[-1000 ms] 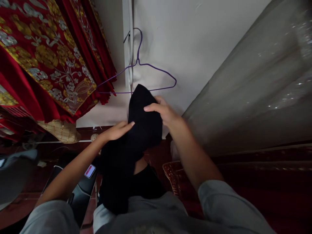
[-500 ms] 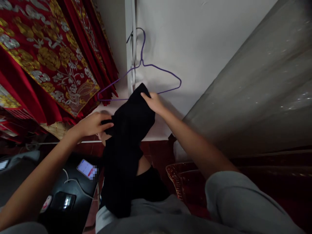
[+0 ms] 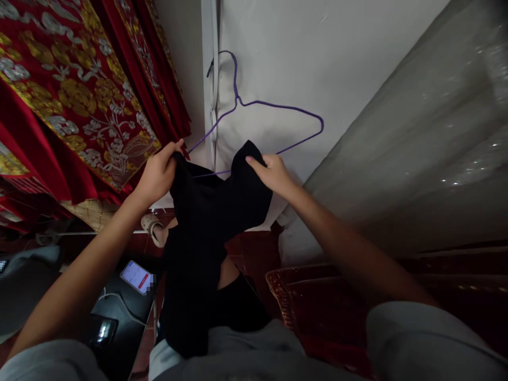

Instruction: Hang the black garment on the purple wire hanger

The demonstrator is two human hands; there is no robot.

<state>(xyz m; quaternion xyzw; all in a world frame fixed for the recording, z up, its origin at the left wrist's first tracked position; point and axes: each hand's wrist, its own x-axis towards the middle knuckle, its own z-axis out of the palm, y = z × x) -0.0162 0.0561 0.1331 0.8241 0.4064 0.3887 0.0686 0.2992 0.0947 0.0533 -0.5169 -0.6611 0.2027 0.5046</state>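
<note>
A black garment (image 3: 214,211) hangs from both hands, its lower part draping toward my lap. My left hand (image 3: 161,172) is closed on its left upper edge, around the left end of a purple hanger (image 3: 293,107). My right hand (image 3: 273,173) pinches the right upper edge, thumb on top, just below the hanger's bottom bar. The garment's opening lies between my hands, with part of the bar crossing it. The hanger's left end is hidden by cloth and fingers; its right end is bare. The hook hangs at a white vertical strip (image 3: 216,69) on the wall.
Red embroidered cloth (image 3: 103,95) hangs at the left. A grey translucent sheet (image 3: 416,143) covers the right side. At lower left, a black table (image 3: 127,333) holds a lit phone (image 3: 136,277), a cable (image 3: 126,304) and a dark shiny object (image 3: 102,329). Dark red furniture (image 3: 317,312) stands lower right.
My left hand has moved up and right, carrying the garment's left edge onto the hanger's left end. My right hand has shifted slightly right. The garment's top has spread open, and the hanger has swung right.
</note>
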